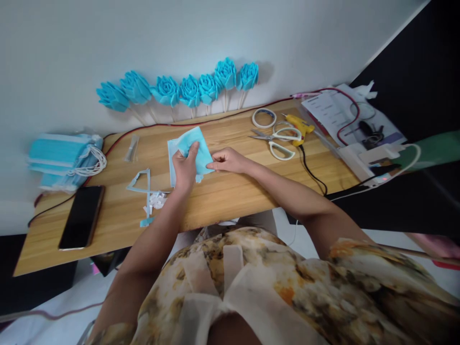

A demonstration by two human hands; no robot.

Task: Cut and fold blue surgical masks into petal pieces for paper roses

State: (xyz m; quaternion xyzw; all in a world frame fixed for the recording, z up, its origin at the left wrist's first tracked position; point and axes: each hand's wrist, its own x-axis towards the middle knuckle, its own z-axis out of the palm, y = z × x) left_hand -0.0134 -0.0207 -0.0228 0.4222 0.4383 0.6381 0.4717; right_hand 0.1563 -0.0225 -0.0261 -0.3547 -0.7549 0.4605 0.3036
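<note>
A light blue square of mask fabric (203, 152) is held above the wooden table. My left hand (185, 165) grips it with the thumb on top, the other fingers hidden beneath. My right hand (230, 160) pinches its lower right corner between thumb and fingertips. Partly covered by my left hand, a paler blue sheet (172, 165) lies flat on the table. Thin blue trimmed strips (148, 187) and small white scraps (157, 201) are scattered to the left of my left wrist.
Several blue fabric flowers (167, 91) on sticks lean along the wall. Blue face masks (59, 153) are piled at left, above a phone (82, 216). Tape (264, 118), scissors (280, 139) and a yellow glue gun (300, 127) lie at right, near a power strip (359, 165) and cables.
</note>
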